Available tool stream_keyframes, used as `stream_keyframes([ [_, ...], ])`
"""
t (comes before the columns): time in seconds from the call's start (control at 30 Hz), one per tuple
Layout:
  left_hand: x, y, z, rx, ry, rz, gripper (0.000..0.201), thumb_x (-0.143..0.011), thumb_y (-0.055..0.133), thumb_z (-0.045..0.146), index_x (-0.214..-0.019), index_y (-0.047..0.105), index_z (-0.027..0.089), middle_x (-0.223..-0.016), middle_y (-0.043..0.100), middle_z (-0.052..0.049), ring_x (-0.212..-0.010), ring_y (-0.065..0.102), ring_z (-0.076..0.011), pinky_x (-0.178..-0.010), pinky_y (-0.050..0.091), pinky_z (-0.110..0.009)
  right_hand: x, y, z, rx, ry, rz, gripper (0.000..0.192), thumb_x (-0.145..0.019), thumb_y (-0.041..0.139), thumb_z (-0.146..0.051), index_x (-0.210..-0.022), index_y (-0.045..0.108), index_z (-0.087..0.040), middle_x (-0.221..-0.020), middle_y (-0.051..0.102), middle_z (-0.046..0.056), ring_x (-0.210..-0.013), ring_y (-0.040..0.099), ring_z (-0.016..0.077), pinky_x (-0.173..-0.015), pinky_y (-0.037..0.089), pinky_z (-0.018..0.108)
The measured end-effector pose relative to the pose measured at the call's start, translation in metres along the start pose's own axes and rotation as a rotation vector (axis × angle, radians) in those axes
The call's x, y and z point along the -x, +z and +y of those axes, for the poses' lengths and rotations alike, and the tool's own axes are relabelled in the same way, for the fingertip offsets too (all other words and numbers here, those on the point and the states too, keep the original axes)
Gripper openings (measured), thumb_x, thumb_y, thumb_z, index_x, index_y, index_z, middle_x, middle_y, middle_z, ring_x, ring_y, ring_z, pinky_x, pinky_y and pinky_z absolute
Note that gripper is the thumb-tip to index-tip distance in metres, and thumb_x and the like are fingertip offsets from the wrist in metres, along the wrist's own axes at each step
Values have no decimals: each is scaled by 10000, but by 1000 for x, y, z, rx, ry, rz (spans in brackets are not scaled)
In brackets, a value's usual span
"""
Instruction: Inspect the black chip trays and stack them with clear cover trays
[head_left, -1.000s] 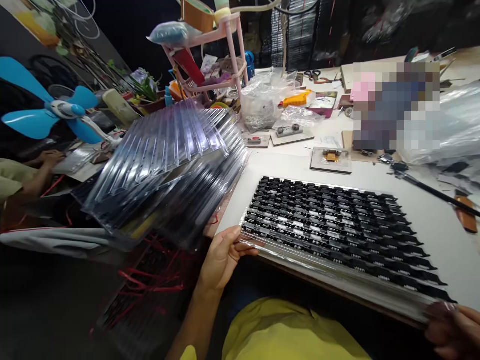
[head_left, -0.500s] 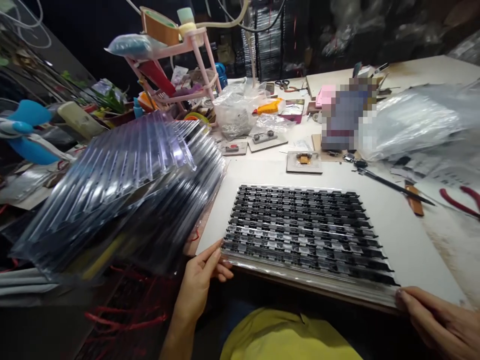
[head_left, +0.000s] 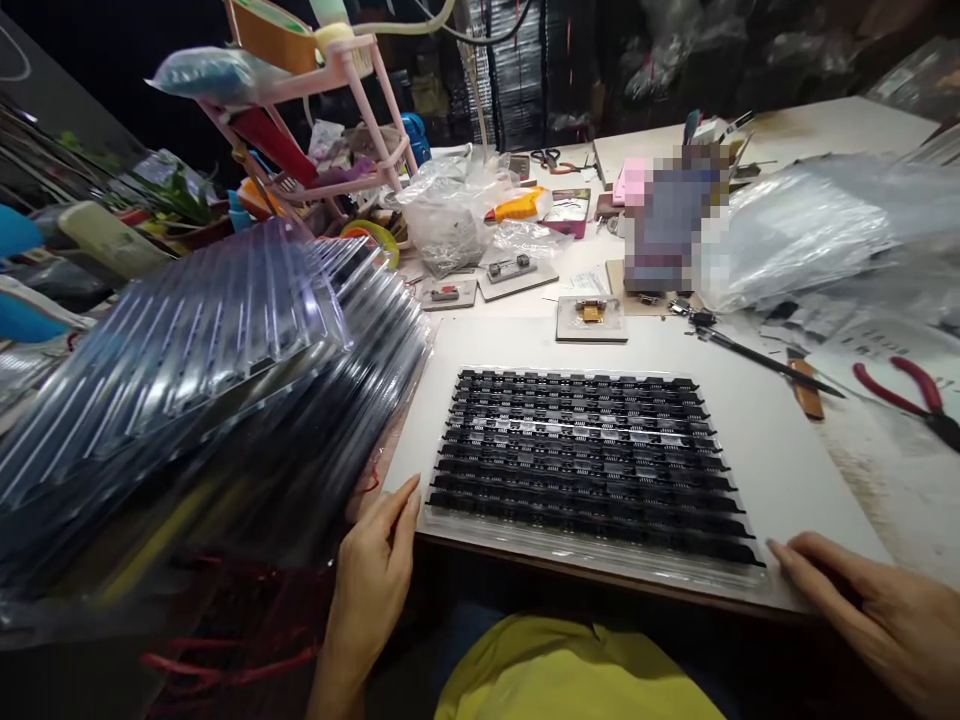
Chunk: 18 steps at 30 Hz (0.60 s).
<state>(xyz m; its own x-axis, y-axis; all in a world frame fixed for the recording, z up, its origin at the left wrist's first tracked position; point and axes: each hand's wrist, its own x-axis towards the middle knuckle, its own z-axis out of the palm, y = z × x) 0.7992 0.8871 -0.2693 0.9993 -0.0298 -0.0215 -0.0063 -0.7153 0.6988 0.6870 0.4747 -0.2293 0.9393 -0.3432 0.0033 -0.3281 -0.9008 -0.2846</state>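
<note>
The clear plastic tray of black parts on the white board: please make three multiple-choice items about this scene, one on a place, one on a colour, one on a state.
1. Where does the clear plastic tray of black parts lie?
A. on the white board before the person
B. on the pink wire rack
C. on top of the leaning stack of trays

2. What colour are the handles of the pliers at the right?
A. blue
B. red
C. green

3. How are the person's hands at the tray?
A. both lift it in the air
B. both are closed in fists far from it
C. the left hand and right hand are open, fingers at its two near corners

Answers: 1 A, the tray lies flat on the board. 2 B, both handles show red. 3 C, the fingers are stretched out beside the tray's near corners.
</note>
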Motion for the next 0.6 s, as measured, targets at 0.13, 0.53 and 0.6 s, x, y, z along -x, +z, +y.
stream_keyframes([
  [0.13, -1, 7, 4, 1, 133, -28, 568, -837, 581, 428, -1356, 443, 243, -1293, 561, -68, -1155, 536, -222, -966, 437, -349, -2, -3, -18, -210, 13, 26, 357, -859, 463, -544, -1157, 594, -400, -867, 731, -1, -668, 694, 178, -586, 563, 246],
  [0.53, -23, 18, -5, -65, 205, 14, 621, -784, 624, 484, -1343, 468, 262, -1275, 578, -61, -1168, 519, -264, -1050, 355, -433, -11, 21, -59, -379, -60, 197, 351, -910, 505, -314, -1248, 554, -234, -1139, 666, 39, -956, 652, 159, -686, 541, 203],
  [0.6, -26, 18, -2, -72, 185, 28, 612, -776, 622, 493, -1327, 491, 260, -1261, 589, -61, -1164, 523, -279, -1055, 346, -454, -15, 24, -60, -410, -83, 214, 320, -916, 498, -275, -1222, 569, -214, -1161, 655, 44, -1023, 627, 158, -793, 520, 215],
])
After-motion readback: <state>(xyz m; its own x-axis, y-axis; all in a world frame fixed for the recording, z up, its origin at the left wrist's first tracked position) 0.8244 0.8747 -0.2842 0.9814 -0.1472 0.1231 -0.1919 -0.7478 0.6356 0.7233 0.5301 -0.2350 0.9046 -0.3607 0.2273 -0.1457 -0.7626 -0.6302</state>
